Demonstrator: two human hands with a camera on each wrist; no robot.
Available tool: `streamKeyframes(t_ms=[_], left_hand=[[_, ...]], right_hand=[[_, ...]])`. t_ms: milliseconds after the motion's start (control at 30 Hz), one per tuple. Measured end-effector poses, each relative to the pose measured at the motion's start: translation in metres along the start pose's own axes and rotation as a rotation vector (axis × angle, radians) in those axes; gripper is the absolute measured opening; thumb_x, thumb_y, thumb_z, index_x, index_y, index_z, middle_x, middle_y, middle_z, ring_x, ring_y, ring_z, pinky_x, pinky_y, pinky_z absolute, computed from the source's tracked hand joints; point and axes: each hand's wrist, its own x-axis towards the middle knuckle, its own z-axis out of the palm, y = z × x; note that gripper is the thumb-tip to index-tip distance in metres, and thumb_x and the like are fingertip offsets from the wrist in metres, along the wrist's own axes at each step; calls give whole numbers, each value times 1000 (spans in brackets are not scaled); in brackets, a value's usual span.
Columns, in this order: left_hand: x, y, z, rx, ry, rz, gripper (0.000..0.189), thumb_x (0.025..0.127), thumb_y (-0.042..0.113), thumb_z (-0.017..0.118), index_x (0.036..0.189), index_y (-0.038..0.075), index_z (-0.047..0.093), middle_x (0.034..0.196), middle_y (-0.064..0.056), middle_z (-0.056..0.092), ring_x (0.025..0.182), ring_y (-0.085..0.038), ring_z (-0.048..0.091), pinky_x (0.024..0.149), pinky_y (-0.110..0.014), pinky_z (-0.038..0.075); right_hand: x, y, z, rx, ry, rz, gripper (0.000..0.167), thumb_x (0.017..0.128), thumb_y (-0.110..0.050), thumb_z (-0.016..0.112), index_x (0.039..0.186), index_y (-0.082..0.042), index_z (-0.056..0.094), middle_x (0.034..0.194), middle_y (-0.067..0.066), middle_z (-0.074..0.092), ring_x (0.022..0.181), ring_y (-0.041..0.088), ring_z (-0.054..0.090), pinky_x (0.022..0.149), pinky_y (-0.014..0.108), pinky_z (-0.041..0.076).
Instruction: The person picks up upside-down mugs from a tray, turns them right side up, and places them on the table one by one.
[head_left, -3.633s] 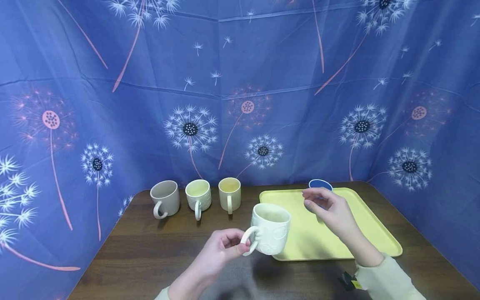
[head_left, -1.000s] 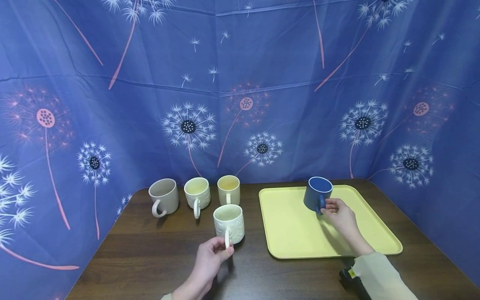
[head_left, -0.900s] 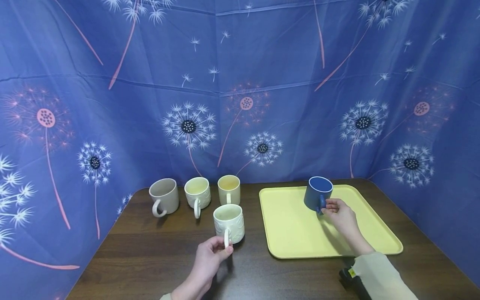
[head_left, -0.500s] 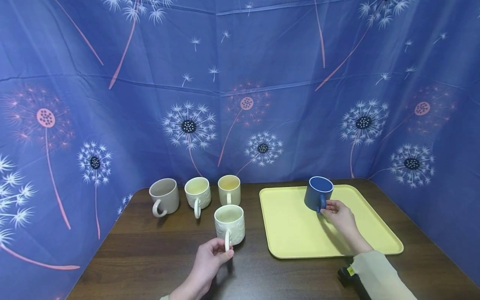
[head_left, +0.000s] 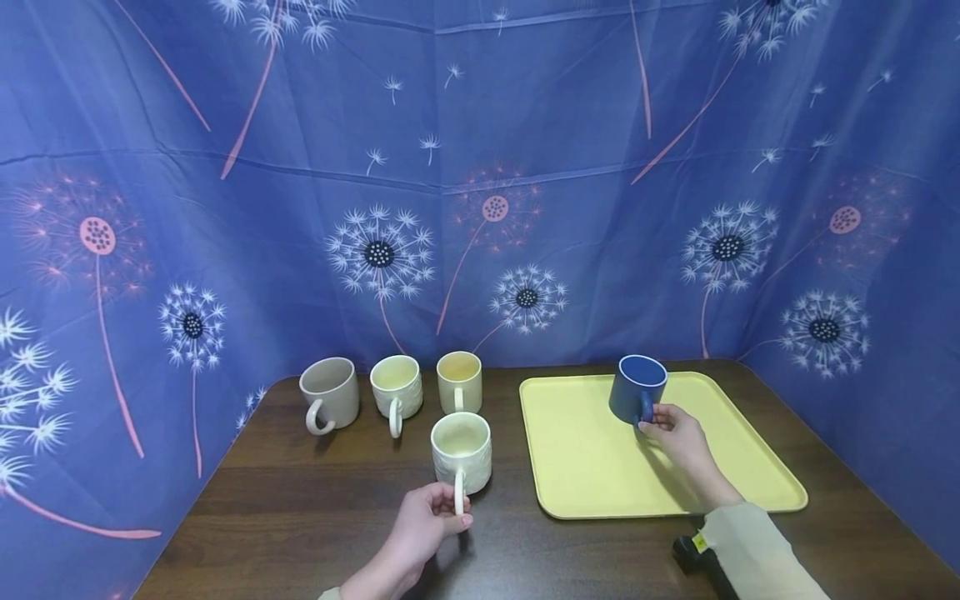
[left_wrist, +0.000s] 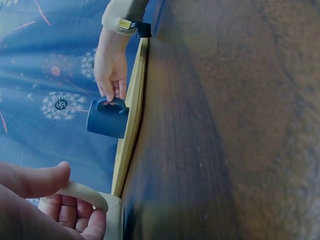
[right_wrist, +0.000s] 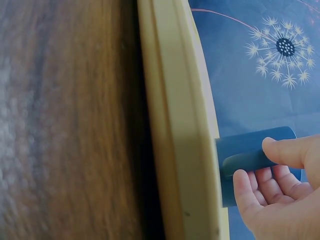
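In the head view my left hand (head_left: 423, 521) pinches the handle of a white mug (head_left: 465, 454) with a raised pattern, standing upright on the brown table in front of the other mugs. The left wrist view shows thumb and fingers round that pale handle (left_wrist: 82, 192). Over to the right, my right hand (head_left: 682, 437) grips the handle of a dark blue mug (head_left: 626, 396), upright on the yellow tray (head_left: 577, 467) toward its back edge. Thumb and curled fingers meet at the blue handle (right_wrist: 247, 162) in the right wrist view.
Behind the white mug stand a grey mug (head_left: 337, 396), a patterned cream mug (head_left: 405, 396) and a plain cream mug (head_left: 467, 390) in a row. A blue dandelion-print cloth (head_left: 585, 208) hangs round the wooden table (head_left: 300, 517).
The white mug, held in the air earlier, came down leftward onto the table, its handle turning toward me. My right hand took the blue mug's handle. In the last second both mugs barely moved.
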Motion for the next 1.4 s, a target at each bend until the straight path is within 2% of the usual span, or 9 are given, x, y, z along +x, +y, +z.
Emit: streamKeyframes(t_ms=[133, 367, 567, 700, 867, 1033, 1267, 1400], left_hand=[[2, -4, -1, 16, -8, -6, 23, 72, -9, 69, 93, -14, 60, 80, -5, 63, 75, -13, 55, 65, -23, 46], [2, -6, 0, 25, -50, -10, 26, 68, -12, 71, 91, -15, 59, 78, -8, 62, 70, -13, 56, 63, -23, 48], [4, -7, 0, 46, -71, 4, 26, 67, -11, 70, 91, -14, 59, 79, -11, 64, 69, -13, 57, 63, -24, 48], [3, -7, -1, 52, -85, 2, 28, 68, -11, 70, 94, -14, 58, 83, -13, 64, 72, -13, 57, 65, -24, 48], [4, -7, -4, 77, -103, 11, 28, 71, -7, 69, 97, -13, 58, 86, -10, 64, 75, -14, 56, 66, -23, 47], [3, -5, -6, 90, -103, 20, 27, 75, -4, 68, 98, -12, 59, 85, -7, 63, 76, -14, 55, 68, -24, 46], [1, -4, -6, 105, -102, -4, 26, 76, -1, 69, 99, -10, 60, 84, -6, 63, 77, -14, 56, 69, -26, 46], [2, -7, -5, 95, -104, 18, 25, 77, -1, 68, 99, -11, 60, 85, -7, 64, 77, -14, 56, 68, -25, 46]], right_hand=[[-1, -1, 0, 16, -9, 3, 42, 85, -6, 67, 114, 18, 50, 103, 32, 60, 81, 12, 56, 68, 12, 43], [-3, -1, 2, -17, 11, 25, 38, 86, -14, 67, 111, 14, 55, 99, 24, 63, 78, 11, 54, 69, 18, 43], [-2, -1, 2, -25, 15, 16, 38, 88, -16, 66, 109, 13, 56, 98, 25, 63, 80, 15, 57, 70, 21, 44], [-2, -1, 4, -29, 31, 4, 34, 88, -14, 65, 108, 12, 57, 98, 24, 64, 82, 16, 58, 71, 20, 43], [-1, 1, 5, -35, 51, -3, 30, 88, -12, 65, 107, 11, 59, 97, 23, 65, 80, 13, 58, 69, 17, 43], [0, 1, 6, -26, 62, -1, 29, 88, -12, 64, 106, 10, 59, 96, 23, 65, 80, 14, 60, 68, 17, 44], [-4, 0, 6, -26, 85, -7, 30, 88, -13, 66, 107, 10, 60, 98, 23, 65, 81, 14, 59, 70, 17, 43], [-6, -1, 6, -28, 114, -23, 29, 87, -13, 67, 106, 8, 61, 97, 22, 66, 80, 10, 57, 70, 17, 43]])
